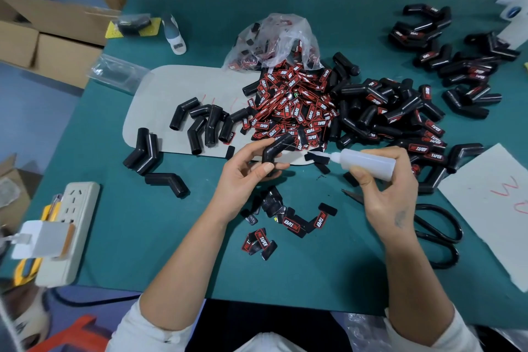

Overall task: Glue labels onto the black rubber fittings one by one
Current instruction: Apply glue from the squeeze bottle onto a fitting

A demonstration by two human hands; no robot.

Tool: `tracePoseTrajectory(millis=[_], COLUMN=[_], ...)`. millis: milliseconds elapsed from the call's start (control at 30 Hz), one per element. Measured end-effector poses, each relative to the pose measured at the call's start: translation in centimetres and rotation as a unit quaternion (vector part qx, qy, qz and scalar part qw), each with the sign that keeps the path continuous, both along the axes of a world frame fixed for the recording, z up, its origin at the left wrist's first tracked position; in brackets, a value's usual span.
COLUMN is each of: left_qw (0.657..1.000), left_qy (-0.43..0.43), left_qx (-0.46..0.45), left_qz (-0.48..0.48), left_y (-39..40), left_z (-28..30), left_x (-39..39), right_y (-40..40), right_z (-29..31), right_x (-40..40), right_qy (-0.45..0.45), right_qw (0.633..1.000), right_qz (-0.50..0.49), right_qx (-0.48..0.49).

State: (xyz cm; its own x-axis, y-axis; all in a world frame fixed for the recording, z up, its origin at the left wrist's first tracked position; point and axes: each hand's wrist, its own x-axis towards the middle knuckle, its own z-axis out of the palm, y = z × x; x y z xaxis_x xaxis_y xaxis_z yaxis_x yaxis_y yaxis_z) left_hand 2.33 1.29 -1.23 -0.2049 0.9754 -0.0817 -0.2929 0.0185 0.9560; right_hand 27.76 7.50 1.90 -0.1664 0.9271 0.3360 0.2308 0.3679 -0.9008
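Spreading across a green desk (171, 237), the work lies in heaps: a pale mat (171, 88) at the far left carries bare black elbow fittings (200, 123), a big pile of red-and-black labels (294, 106) spills from a clear bag (274, 37) at the middle, and fittings that already wear labels (414, 111) lie to the right and far right. A power strip (71, 223) sits at the near left edge, black-handled scissors (437, 234) at the near right, and a few loose labels (288, 223) lie between the forearms.

The left hand (245, 177) holds one bare fitting (275, 151) just above the desk, its grip clamped on the piece with thumb below and fingers curled over the top. The right hand (385, 183) has its grip wrapped round a white glue bottle (365, 163), the nozzle pointing left toward the fitting but not touching it.

The step in hand looks to be dabbing glue on the fitting. To do it well, the flat side of the fitting should face the nozzle, and only a small bead should be squeezed, so a label seats without glue oozing onto fingers.
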Motion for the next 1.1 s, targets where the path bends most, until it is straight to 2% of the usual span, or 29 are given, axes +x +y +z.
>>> tracePoseTrajectory(millis=[1100], left_qw=[1.0], left_qy=[0.007], left_qx=[0.004], left_qz=[0.002], left_y=[0.01], left_z=[0.11], left_x=[0.11], right_y=[0.18], right_z=[-0.4], right_x=[0.31], right_qy=[-0.002], right_qw=[1.0], right_qz=[-0.023], right_qx=[0.004])
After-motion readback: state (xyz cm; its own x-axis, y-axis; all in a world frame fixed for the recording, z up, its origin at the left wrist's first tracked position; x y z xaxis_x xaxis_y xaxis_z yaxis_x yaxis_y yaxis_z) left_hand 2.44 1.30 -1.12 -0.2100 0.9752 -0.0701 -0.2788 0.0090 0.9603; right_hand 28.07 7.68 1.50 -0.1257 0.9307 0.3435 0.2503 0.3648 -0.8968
